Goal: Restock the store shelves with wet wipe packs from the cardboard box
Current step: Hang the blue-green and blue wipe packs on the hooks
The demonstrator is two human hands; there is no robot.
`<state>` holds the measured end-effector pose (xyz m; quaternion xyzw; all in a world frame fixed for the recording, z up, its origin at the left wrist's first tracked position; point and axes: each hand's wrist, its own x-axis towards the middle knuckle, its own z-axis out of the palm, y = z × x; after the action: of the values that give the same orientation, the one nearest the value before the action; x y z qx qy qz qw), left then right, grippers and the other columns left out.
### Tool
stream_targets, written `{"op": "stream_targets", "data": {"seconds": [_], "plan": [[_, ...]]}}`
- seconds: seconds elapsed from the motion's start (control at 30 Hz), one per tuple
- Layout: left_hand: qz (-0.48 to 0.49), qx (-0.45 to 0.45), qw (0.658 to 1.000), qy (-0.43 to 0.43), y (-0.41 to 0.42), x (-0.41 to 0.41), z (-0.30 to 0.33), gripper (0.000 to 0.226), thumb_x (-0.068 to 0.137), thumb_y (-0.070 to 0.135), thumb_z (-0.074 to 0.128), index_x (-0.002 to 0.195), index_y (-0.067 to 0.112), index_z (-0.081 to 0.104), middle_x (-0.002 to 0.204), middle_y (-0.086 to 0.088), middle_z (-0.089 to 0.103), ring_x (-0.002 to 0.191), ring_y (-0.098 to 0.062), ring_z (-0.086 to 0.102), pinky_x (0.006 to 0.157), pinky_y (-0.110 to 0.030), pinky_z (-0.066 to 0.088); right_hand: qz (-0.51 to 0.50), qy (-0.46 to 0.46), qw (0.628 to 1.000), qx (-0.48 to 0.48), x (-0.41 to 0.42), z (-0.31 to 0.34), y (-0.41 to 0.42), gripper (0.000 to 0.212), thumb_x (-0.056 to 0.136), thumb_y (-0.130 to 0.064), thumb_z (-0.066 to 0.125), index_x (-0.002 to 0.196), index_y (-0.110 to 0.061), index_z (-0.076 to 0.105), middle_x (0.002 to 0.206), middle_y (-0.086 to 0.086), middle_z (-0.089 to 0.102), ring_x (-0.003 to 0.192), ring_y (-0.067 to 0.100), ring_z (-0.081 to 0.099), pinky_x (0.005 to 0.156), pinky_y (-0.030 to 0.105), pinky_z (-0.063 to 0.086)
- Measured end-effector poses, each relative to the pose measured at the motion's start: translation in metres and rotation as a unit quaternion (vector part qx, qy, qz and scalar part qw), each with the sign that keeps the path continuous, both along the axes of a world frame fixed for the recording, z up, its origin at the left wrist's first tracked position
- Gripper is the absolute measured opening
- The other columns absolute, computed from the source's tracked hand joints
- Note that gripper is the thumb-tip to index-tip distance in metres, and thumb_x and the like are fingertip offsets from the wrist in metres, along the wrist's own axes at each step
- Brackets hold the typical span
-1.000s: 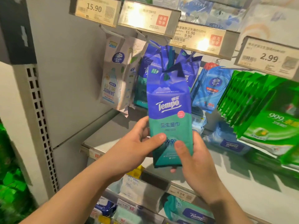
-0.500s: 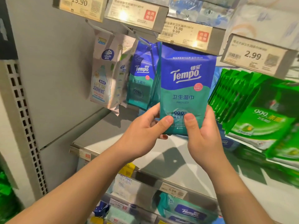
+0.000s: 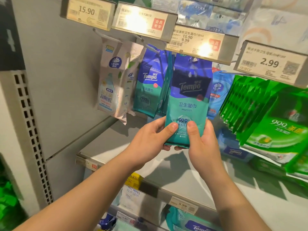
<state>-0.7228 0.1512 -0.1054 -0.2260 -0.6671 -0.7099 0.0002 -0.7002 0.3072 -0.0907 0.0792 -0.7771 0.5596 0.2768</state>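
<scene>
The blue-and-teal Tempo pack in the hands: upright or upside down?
Upright: on the blue-and-teal Tempo wipe pack the logo reads right way up, its hang-hole end topmost.

A shop aisle: price tags (image 3: 269,63) front grey shelves (image 3: 106,142) above pegs hung with wet-wipe packs (image 3: 148,87).

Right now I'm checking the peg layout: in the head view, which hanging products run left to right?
White Vinda pack → hanging Tempo packs → held Tempo pack → blue Vinda pack → green 999 packs.
</scene>
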Motion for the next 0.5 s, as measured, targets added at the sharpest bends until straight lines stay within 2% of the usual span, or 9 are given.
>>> {"op": "stream_targets", "data": {"seconds": [0.03,0.13,0.2,0.23,0.3,0.33,0.4,0.47,0.5], "plan": [[0.001,0.013,1.0,-0.016,0.0,-0.002,-0.002,0.026,0.104,0.039,0.056,0.124,0.03,0.069,0.11,0.005,0.077,0.09,-0.01,0.07,0.073,-0.028,0.055,-0.002,0.002,1.0,-0.003,-0.003,-0.001,-0.001,0.023,0.106,-0.027,0.053,0.126,-0.016,0.054,0.111,0.0,0.071,0.08,0.012,0.074,0.055,0.031,0.06],[-0.001,0.053,0.996,-0.071,0.002,-0.009,-0.007,0.027,0.103,0.037,0.057,0.121,0.022,0.071,0.104,0.003,0.077,0.078,-0.008,0.064,0.081,-0.03,0.058,-0.024,-0.001,1.0,-0.009,-0.013,0.001,-0.006,0.021,0.106,-0.021,0.051,0.124,-0.01,0.054,0.105,-0.008,0.066,0.076,-0.012,0.066,0.056,0.007,0.049],[-0.003,0.078,0.992,-0.103,0.005,-0.015,-0.005,0.027,0.104,0.035,0.056,0.119,0.018,0.072,0.101,0.002,0.077,0.073,-0.006,0.062,0.085,-0.03,0.058,-0.046,-0.005,0.999,-0.014,-0.022,0.003,-0.01,0.018,0.106,-0.022,0.051,0.121,-0.012,0.054,0.102,-0.014,0.061,0.076,-0.018,0.061,0.058,0.005,0.046],[0.0,0.092,0.989,-0.117,0.006,-0.019,-0.003,0.027,0.104,0.034,0.057,0.117,0.016,0.073,0.1,0.002,0.077,0.071,-0.006,0.061,0.085,-0.029,0.056,-0.065,-0.009,0.998,-0.01,-0.028,0.003,-0.012,0.019,0.106,-0.027,0.052,0.12,-0.014,0.055,0.101,-0.016,0.059,0.082,-0.015,0.061,0.066,0.01,0.05],[0.014,0.112,0.983,-0.144,0.01,-0.029,0.004,0.028,0.102,0.034,0.06,0.114,0.013,0.074,0.095,0.002,0.076,0.067,-0.007,0.058,0.082,-0.028,0.055,-0.1,-0.028,0.994,-0.02,-0.041,0.006,-0.016,0.023,0.104,-0.041,0.053,0.11,-0.019,0.06,0.099,-0.012,0.063,0.094,0.005,0.065,0.089,0.032,0.052],[0.025,0.117,0.98,-0.157,0.012,-0.036,0.008,0.029,0.101,0.035,0.062,0.113,0.012,0.075,0.092,0.002,0.075,0.066,-0.008,0.058,0.08,-0.028,0.055,-0.108,-0.038,0.993,-0.035,-0.048,0.008,-0.018,0.025,0.102,-0.045,0.053,0.101,-0.021,0.061,0.097,-0.009,0.065,0.097,0.016,0.066,0.091,0.039,0.052],[0.051,0.119,0.974,-0.184,0.015,-0.048,0.013,0.031,0.098,0.037,0.066,0.11,0.01,0.075,0.089,0.0,0.071,0.068,-0.01,0.058,0.071,-0.025,0.055,-0.108,-0.05,0.991,-0.068,-0.06,0.012,-0.021,0.027,0.101,-0.046,0.054,0.095,-0.021,0.061,0.091,-0.004,0.067,0.091,0.024,0.067,0.083,0.038,0.057],[0.066,0.119,0.968,-0.209,0.016,-0.058,0.017,0.03,0.096,0.038,0.068,0.105,0.01,0.073,0.086,-0.003,0.068,0.07,-0.013,0.057,0.065,-0.024,0.054,-0.106,-0.054,0.99,-0.071,-0.069,0.015,-0.022,0.028,0.101,-0.043,0.054,0.113,-0.019,0.061,0.097,0.002,0.068,0.089,0.024,0.068,0.066,0.023,0.058],[0.069,0.112,0.967,-0.217,0.016,-0.061,0.018,0.028,0.096,0.038,0.068,0.103,0.011,0.072,0.085,-0.003,0.067,0.07,-0.014,0.058,0.065,-0.024,0.054,-0.106,-0.058,0.99,-0.071,-0.07,0.015,-0.023,0.031,0.101,-0.043,0.055,0.12,-0.019,0.059,0.103,0.004,0.069,0.091,0.025,0.068,0.064,0.023,0.059]]}}
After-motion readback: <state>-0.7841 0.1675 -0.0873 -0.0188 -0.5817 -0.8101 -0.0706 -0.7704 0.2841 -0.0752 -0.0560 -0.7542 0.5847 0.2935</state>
